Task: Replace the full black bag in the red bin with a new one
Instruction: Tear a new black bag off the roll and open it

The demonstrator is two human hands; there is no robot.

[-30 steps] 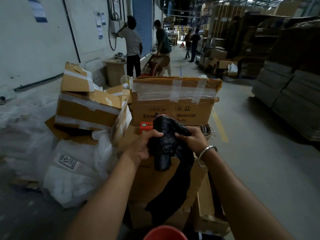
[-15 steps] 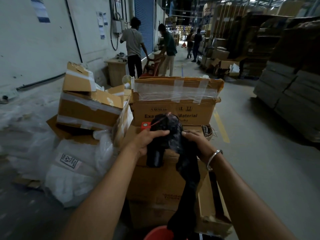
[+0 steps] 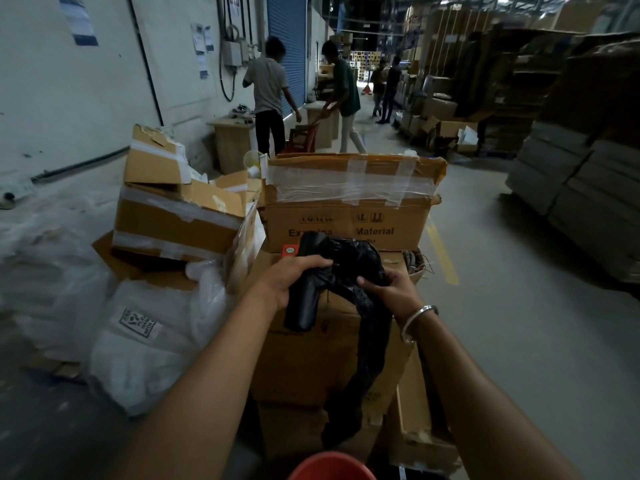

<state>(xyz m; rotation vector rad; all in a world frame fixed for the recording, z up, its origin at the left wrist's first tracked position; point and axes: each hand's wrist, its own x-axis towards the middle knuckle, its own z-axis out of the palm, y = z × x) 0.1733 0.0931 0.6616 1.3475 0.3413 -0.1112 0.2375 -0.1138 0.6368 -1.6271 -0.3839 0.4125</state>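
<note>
Unrolled further — black bag (image 3: 367,344) dangling.

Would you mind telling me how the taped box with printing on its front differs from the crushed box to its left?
The printed box sits fairly square and level; the crushed box leans, with a torn flap sticking up. The printed box shows dark lettering on its front; the crushed box's faces look plain. The printed box stands right behind the black bag; the crushed box stands off to the side. Both are brown cardboard with clear tape.
</note>
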